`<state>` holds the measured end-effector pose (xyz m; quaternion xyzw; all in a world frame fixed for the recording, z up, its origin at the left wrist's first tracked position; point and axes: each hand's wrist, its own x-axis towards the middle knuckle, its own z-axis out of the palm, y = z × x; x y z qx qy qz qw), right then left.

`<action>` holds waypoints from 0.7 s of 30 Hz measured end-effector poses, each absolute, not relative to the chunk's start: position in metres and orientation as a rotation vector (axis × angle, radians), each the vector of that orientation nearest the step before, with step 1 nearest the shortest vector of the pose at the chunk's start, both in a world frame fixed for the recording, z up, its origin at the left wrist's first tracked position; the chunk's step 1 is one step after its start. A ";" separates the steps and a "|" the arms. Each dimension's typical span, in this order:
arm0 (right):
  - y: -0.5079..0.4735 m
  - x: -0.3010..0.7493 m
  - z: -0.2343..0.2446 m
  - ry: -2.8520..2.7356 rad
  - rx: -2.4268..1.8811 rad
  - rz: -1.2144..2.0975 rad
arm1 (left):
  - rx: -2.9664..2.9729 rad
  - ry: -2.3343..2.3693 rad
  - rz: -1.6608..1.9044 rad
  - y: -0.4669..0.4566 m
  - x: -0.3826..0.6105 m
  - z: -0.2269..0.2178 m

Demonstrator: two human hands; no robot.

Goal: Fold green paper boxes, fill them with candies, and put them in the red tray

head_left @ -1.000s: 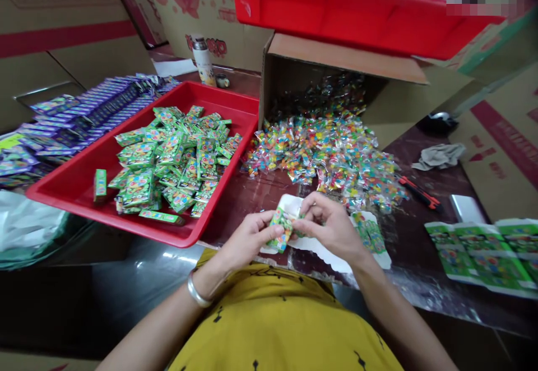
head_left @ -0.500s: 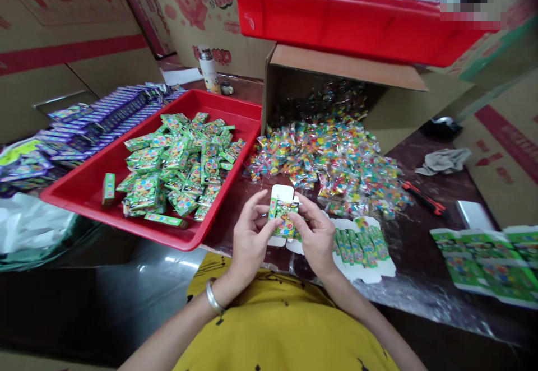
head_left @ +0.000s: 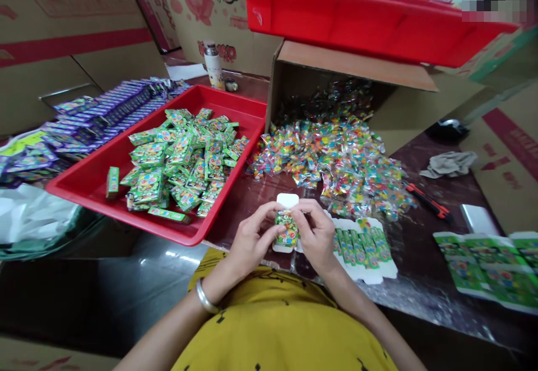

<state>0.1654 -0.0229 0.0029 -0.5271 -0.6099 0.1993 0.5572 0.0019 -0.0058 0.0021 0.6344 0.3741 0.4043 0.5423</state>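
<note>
My left hand [head_left: 251, 242] and my right hand [head_left: 316, 235] pinch a small green printed carton [head_left: 287, 228] between them, its white end flaps open at top and bottom. Both hands are closed on it just above the dark table's near edge. Flat unfolded green cartons [head_left: 362, 245] lie right beside my right hand. A heap of colourful wrapped candy packets [head_left: 332, 161] spreads just beyond my hands, spilling from an open cardboard box [head_left: 357, 71]. To the left, a red tray [head_left: 90, 183] holds several folded green cartons [head_left: 180, 158].
Purple packets [head_left: 96, 116] are stacked far left above a white plastic bag [head_left: 29, 219]. Another red tray [head_left: 361, 15] sits on top of the cardboard box. A box cutter [head_left: 426, 203], grey cloth [head_left: 449, 163] and more flat cartons [head_left: 487, 267] lie at right. A bottle [head_left: 213, 65] stands at the back.
My hands turned the small carton upright and closed in on it, the fingers of both now pinching its top. The view has shifted slightly.
</note>
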 end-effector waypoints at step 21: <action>0.006 0.185 0.034 -1.300 -1.267 1.193 | 1.277 0.981 1.094 -0.009 0.002 0.023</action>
